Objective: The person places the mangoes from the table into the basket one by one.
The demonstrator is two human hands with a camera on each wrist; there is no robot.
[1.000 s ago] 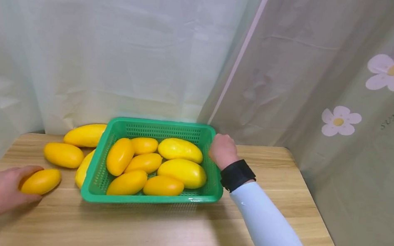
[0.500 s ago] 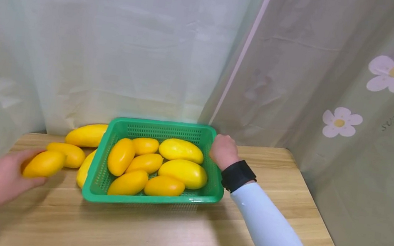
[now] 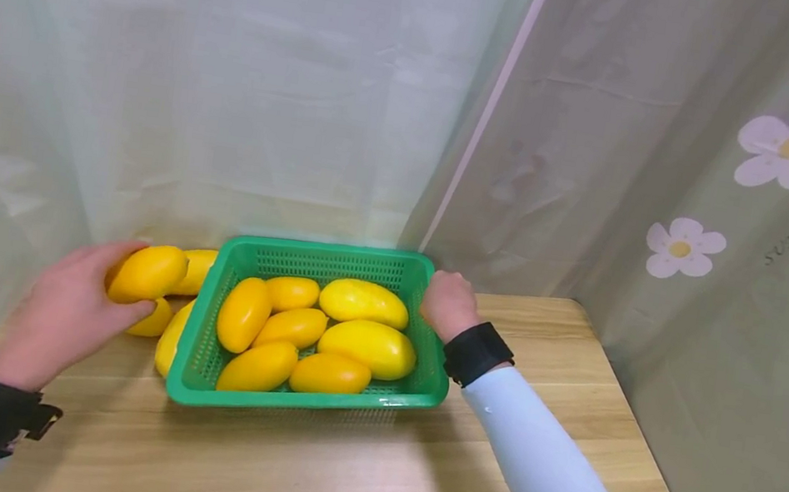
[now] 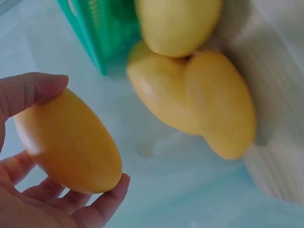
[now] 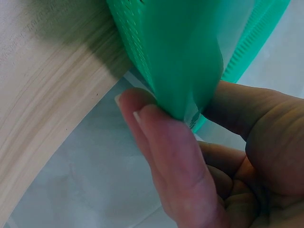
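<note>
My left hand (image 3: 71,310) grips an orange-yellow mango (image 3: 148,274), raised over the other loose mangoes left of the basket. In the left wrist view, thumb and fingers span this mango (image 4: 69,142) from opposite sides. At the far right corner of the green plastic basket (image 3: 303,408), my right hand (image 3: 448,304) pinches the rim. The right wrist view has the thumb on one side of the basket's green edge (image 5: 183,57) and fingertips (image 5: 166,128) on the other. Several yellow mangoes (image 3: 367,346) lie inside the basket.
Beside the basket's left wall are a longer mango (image 3: 197,273) at the back, a partly covered mango (image 3: 152,321) and another mango (image 3: 168,345) against the wall. All stand on a wooden table (image 3: 272,473). A pale curtain (image 3: 272,94) hangs behind it.
My left hand has lifted the mango off the table and carried it away from me and slightly right, over the loose mangoes. The right hand stays at the basket rim.
</note>
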